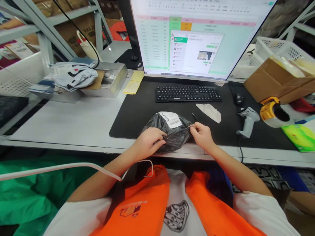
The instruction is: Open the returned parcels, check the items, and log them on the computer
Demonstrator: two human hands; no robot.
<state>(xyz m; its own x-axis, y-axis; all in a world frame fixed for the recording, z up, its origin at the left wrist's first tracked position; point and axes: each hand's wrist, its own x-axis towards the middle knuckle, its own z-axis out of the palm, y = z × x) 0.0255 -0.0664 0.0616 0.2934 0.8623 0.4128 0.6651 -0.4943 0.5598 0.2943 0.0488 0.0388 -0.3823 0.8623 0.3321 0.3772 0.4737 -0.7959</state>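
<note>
A black plastic parcel bag (172,139) with a white barcode label (171,119) on its upper face lies at the front edge of the desk. My left hand (150,141) rests on the bag's left side, its fingers curled over the plastic. At the bag's right edge, my right hand (201,135) pinches a corner of the plastic between thumb and forefinger. What is inside the bag is hidden.
Behind the bag are a black keyboard (188,94) and a large monitor (197,42). A crumpled white paper (209,112), a grey barcode scanner (248,122) and a yellow tape dispenser (273,109) lie to the right. Yellow slips (134,82) and a filled metal tray (115,82) stand left.
</note>
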